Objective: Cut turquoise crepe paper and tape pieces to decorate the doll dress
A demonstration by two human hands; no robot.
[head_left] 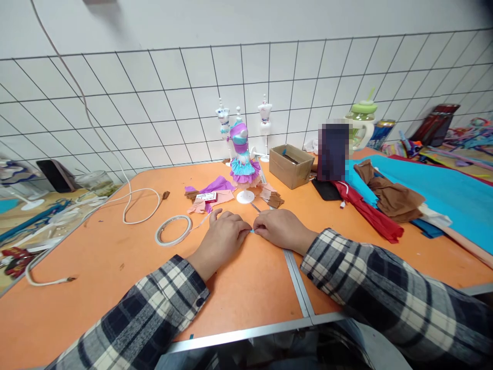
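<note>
My left hand (pixel 227 234) and my right hand (pixel 283 227) meet low over the orange table, their fingertips closed in a pinch. Between them shows a small light-blue piece (pixel 252 231), thin like paper; most of it is hidden by the fingers. Just beyond stands a small mannequin (pixel 241 146) in a purple and turquoise ruffled paper dress, on a round white base (pixel 245 197). A thin grey stick-like thing (pixel 254 207) lies between that base and my right hand. Left of my left hand rests a roll of white tape (pixel 173 230).
Crepe paper scraps (pixel 215 192) and a small red-and-white box (pixel 207 197) surround the mannequin. Behind are two white mannequins (pixel 265 115) and a cardboard box (pixel 291 167). Coloured paper (pixel 400 198), a blurred dark screen (pixel 333 151) and a green-lidded cup (pixel 362 121) stand right; a white cable (pixel 129 205) left.
</note>
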